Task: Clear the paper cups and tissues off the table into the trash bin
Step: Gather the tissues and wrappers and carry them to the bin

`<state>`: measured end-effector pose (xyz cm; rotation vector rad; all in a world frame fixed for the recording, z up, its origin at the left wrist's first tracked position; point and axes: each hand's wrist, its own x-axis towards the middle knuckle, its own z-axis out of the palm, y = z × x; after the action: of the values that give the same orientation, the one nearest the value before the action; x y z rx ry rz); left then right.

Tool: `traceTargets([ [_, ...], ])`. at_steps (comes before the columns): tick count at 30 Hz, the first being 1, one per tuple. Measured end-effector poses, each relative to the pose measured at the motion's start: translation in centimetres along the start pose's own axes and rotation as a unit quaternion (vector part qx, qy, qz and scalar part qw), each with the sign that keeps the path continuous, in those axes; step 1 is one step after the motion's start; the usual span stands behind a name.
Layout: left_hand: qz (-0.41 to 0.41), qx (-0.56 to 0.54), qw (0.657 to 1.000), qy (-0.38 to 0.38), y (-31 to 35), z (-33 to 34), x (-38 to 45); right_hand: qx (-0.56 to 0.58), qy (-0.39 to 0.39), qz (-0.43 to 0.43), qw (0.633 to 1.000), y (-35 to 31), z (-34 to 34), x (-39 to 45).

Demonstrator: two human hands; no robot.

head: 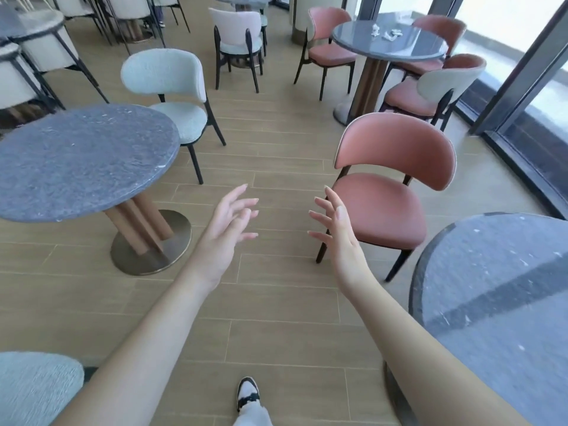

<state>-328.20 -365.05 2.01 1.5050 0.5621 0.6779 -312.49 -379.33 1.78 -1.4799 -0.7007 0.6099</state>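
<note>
The scene is brightly lit by daylight admitted through the windows (pixel 522 41) at upper right, where the glass is overexposed to white. Glare is reflected off the far round table (pixel 390 41). Soft shadows are cast leftward beneath furniture. Wide-angle distortion is evident at the edges, and slight blur is observed throughout.

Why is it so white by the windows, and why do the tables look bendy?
Head view: daylight washes out the windows and puts glare on the far table, so the white bits on it stay unclear; the wide lens bends the window frame and stretches the near table; both hands are sharp.
</note>
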Motion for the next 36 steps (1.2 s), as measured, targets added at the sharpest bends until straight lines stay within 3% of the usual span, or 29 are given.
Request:
traceTargets([
  [5, 0.019, 0.01, 0.999, -0.037, 1.2, -4.1, 9.5, -0.006, 0.019, -0.011, 1.0, -0.7, 3.5, 8.1],
  [14, 0.006, 0.011, 0.994, -0.106, -1.2, -3.5, 25.0, -0.011, 0.087, -0.002, 0.996, 1.2, 2.2, 21.0],
  [26, -0.035, 0.039, 0.992, -0.114, -4.3, 0.7, 46.0, -0.001, 0.094, 0.038, 0.995, 5.3, -2.0, 41.8],
  [36, -0.041, 0.028, 0.992, -0.117, -6.6, -0.4, 61.4, -0.001, 0.122, 0.029, 0.992, 6.1, -2.6, 56.8],
])
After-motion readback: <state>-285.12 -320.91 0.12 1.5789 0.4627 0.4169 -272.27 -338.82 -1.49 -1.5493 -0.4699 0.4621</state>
